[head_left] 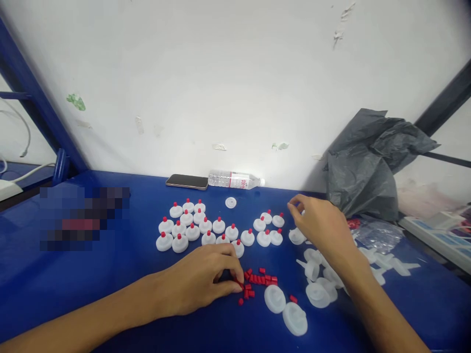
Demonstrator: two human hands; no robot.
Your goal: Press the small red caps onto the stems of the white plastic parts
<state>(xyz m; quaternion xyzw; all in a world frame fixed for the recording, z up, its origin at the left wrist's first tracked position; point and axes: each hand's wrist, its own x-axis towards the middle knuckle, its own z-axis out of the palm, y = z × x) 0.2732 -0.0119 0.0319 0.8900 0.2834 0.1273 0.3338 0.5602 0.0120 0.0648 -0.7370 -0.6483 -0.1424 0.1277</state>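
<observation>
My left hand (206,274) is closed in a pinch at a loose pile of small red caps (257,279), with red showing between thumb and forefinger. My right hand (320,220) is raised over the right side, its fingers curled together; what they hold, if anything, is hidden. Just below its fingers lies a white plastic nozzle lid (296,236). More white lids (318,294) are heaped under my right forearm, some with their long spouts showing. Two white lids (275,299) lie in front of the red pile. Beyond my left hand stand several white lids with red tips (192,232).
A phone (187,181) and a clear bottle lying on its side (235,180) are against the wall. One small white disc (230,202) lies before them. At right are a grey plastic bag (368,162), a clear bag (379,233) and a power strip (437,245).
</observation>
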